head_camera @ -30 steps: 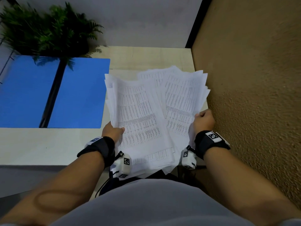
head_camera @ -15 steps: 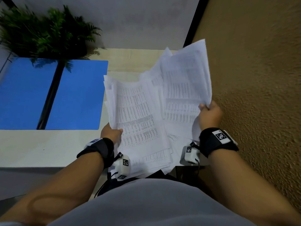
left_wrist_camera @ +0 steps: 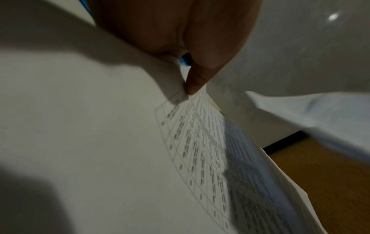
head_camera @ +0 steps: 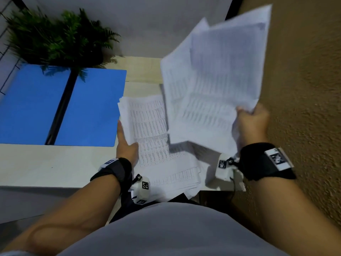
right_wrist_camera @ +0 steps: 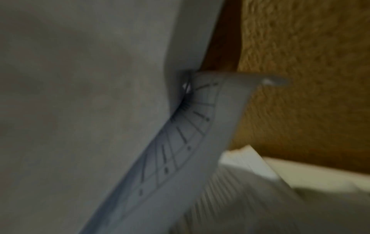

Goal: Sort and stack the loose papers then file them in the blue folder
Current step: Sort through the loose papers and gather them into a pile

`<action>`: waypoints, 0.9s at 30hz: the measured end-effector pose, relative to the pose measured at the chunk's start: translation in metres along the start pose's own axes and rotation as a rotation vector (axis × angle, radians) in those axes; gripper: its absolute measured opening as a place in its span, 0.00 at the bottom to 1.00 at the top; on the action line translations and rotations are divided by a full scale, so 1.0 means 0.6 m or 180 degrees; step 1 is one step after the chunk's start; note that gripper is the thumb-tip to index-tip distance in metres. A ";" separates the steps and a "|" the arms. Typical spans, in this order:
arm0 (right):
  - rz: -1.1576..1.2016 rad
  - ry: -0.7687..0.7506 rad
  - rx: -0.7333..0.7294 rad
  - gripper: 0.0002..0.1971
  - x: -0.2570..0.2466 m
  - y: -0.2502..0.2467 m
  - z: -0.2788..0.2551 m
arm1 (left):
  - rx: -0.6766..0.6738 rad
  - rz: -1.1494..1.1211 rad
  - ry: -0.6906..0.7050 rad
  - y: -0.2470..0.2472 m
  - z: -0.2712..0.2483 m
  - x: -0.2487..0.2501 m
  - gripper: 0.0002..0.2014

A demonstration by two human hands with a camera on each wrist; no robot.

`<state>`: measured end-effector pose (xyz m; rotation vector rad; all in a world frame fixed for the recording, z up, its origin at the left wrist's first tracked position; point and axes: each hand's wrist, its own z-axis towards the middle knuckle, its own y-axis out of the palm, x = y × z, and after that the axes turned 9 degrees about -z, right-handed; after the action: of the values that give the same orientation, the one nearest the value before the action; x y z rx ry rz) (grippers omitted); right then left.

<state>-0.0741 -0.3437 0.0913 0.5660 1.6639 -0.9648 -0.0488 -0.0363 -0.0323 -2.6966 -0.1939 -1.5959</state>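
Loose papers split into two batches, one lifted and one lying on the surface.

Printed sheets (head_camera: 212, 93) in the raised batch are blurred and fanned, tilted up toward the tan textured wall (head_camera: 304, 89); the right hand (head_camera: 251, 124) grips them at their lower right corner, fingers curled round the edge. The other stack of table-printed pages (head_camera: 156, 145) lies on the pale surface (head_camera: 46, 163), its near end hanging over the front edge. The left hand (head_camera: 126, 145) rests at that stack's left edge with its fingers extended along it and the thumb on the top page. Just left of the stack, the blue folder (head_camera: 88, 108) lies open and flat, with a dark spine down its middle. A green fern-like plant (head_camera: 55, 37) stands behind the folder, fronds overhanging its far edge.
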 end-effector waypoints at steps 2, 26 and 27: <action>-0.0368 0.0408 -0.0498 0.11 0.057 0.024 -0.036 | -0.0047 0.0037 -0.0123 0.007 -0.004 0.006 0.33; -0.1800 0.0302 -0.2043 0.09 0.159 0.104 -0.071 | 0.0553 0.1006 -0.0437 0.021 0.040 0.033 0.25; -0.1609 0.0436 -0.1934 0.12 0.165 0.112 -0.075 | 0.0642 0.0960 -0.0373 0.026 0.035 0.033 0.28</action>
<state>-0.0781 -0.2793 -0.0192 -0.2133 2.1519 -0.7097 -0.0192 -0.0486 -0.0243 -2.5207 0.0487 -1.2652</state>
